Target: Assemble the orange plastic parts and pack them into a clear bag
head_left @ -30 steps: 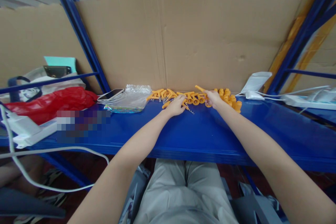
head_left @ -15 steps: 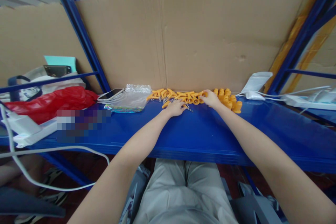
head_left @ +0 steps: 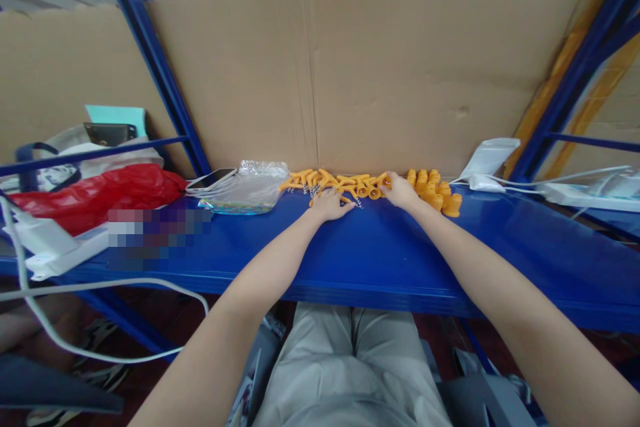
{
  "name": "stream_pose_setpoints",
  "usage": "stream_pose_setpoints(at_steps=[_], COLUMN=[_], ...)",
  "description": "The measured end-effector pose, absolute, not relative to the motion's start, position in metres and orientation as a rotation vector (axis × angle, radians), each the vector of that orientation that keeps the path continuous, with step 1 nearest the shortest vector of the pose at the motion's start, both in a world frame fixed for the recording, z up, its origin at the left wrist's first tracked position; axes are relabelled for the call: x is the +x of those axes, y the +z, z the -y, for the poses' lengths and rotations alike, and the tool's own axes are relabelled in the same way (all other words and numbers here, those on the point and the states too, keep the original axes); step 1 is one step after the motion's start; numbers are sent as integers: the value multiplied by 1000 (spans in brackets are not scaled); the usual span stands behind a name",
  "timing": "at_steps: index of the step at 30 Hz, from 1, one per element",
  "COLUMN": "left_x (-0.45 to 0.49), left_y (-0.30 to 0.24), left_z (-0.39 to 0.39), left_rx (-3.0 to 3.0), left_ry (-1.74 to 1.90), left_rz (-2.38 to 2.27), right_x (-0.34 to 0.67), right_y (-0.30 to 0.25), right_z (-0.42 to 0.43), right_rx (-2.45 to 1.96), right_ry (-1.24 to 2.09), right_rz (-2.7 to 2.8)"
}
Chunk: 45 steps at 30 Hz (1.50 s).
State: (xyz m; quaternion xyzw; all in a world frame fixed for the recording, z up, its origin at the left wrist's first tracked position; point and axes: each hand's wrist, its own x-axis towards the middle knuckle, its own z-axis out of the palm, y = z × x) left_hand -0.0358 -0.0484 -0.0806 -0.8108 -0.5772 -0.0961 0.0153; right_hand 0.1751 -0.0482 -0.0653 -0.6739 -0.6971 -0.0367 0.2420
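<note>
My left hand [head_left: 330, 205] rests over an orange corkscrew [head_left: 346, 200], its fingers bent across the handle and the thumb held apart. The corkscrew's metal spiral [head_left: 358, 201] sticks out to the right, beneath the fingers. Close by, my right hand [head_left: 401, 192] pinches an orange hollow piece [head_left: 387, 181] whose round open end faces me. More hollow pieces with round mouths [head_left: 374, 193] lie just left of those fingertips. Behind my left hand, several orange corkscrews [head_left: 313, 179] are piled along the cardboard. My fingers partly cover both held things.
Orange pieces [head_left: 434, 192] stand in a group right of my right hand. A clear plastic bag [head_left: 255, 190] and a phone [head_left: 215, 178] lie left. A cardboard wall [head_left: 400, 73] closes the back of the blue table [head_left: 350, 260]. White cables and chargers [head_left: 485, 181] lie right.
My left hand has shifted slightly left, and the corkscrew under it has moved up and left. My right hand has moved a little left with the hollow piece, lower among the others.
</note>
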Motion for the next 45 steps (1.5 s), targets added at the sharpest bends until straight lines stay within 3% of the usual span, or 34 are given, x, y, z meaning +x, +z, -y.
stream_pose_setpoints(at_steps=[11,21,29,45], left_x=[-31,-28,-23,-19], left_y=[-84,-83,-94,-84], left_z=[50,52,40,50], left_rx=[-2700,-2606,-2802,-2569], left_ry=[-443,-485,-488,-393], left_rz=[1329,1349,1128,1458], right_x=[175,166,163,167], right_y=[-67,-63,-72,-68], right_z=[55,67,63,63], right_rx=[-1790,-1831,-1828,-1900], right_ry=[-285,-544,-460,-208], right_rz=[2088,2140,2109,2113])
